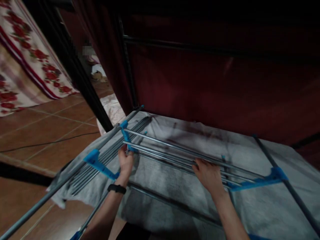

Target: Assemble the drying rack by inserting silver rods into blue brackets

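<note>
A rack of grey metal tubes with blue plastic brackets lies across the bed before me. My left hand (126, 161) is closed at the left end of a metal tube (160, 154), just beside a blue bracket (126, 135); its fingertips are partly hidden. Further right, my right hand (208, 171) curls its fingers round the same group of tubes. The right ends of these tubes meet another blue bracket (260, 183) on a side pole (300, 200). A second left bracket (100, 164) sits lower on the left pole (50, 193), with no tube in it.
Several loose tubes (86, 176) lie on the grey bed sheet (180, 133) at left. A black bed post (87, 83) rises beyond them. Dark red curtain (200, 90) hangs behind. A cable (50, 143) crosses the tiled floor (25, 133).
</note>
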